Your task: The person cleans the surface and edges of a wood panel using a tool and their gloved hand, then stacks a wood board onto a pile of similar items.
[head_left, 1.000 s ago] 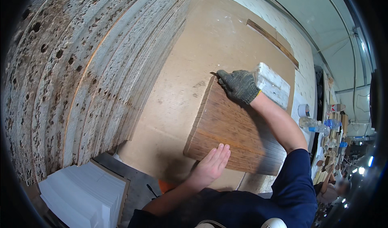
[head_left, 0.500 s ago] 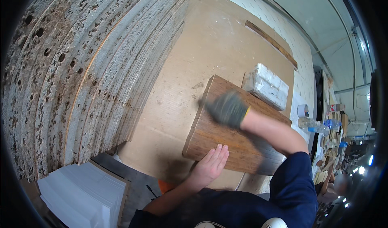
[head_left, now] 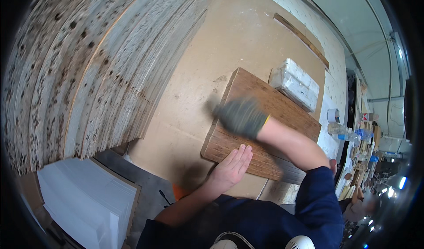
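Here the brown wooden board (head_left: 269, 116) lies flat on the big sheet of cardboard (head_left: 247, 41) that covers the bench, its long side running away from me to the right. My left hand (head_left: 230, 168) is bare and spread flat, palm down, fingers together, pressing on the near edge of the board; I judge that it is there to stop the board sliding on the smooth cardboard. My right hand (head_left: 240, 115) wears a grey work glove and sits over the board's left edge. It is blurred, so I cannot tell whether it is closed around anything or just rubbing the wood with its fingers.

At the far corner of the board a whitish block (head_left: 294, 84) rests partly on the wood, close enough to grab. Beyond it a thin wooden strip (head_left: 301, 38) lies near the wall. To my left leans a thick stack of pitted, pale panels (head_left: 88, 59), and lower down sits a pile of white sheets (head_left: 86, 200). A roll of tape (head_left: 333, 115) and a water bottle (head_left: 346, 132) stand off to the right, well apart from the board.
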Demonstrator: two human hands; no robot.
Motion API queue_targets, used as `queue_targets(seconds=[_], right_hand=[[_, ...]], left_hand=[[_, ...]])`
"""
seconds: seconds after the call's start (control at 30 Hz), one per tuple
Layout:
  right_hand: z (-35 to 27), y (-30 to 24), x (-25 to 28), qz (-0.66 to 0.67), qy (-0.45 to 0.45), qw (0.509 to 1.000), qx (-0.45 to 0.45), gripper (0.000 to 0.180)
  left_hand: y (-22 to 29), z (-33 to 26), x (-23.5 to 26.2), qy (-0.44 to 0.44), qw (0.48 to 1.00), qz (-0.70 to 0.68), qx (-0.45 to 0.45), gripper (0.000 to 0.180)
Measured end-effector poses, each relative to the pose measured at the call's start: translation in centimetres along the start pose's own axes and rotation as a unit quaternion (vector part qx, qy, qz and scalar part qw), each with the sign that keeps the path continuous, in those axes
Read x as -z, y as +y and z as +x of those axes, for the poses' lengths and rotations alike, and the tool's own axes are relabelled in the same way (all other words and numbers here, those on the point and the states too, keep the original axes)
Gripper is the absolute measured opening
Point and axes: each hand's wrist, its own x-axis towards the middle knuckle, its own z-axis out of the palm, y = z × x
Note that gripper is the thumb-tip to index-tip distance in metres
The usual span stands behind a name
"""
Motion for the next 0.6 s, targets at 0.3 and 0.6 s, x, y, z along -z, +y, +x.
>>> queue_targets(seconds=[0.3, 0.6], right_hand=[[0.1, -0.7, 1.8, 0.107, 0.195, 0.975, -0.013, 0.014], [-0.2, -0.9, 1.2, 0.020, -0.096, 0.990, -0.097, 0.019]], left_hand=[[0.0, -0.6, -0.7, 0.001, 1.000, -0.008, 0.022, 0.047], [0.1, -0.6, -0.6, 0.006, 0.999, 0.030, 0.019, 0.047]])
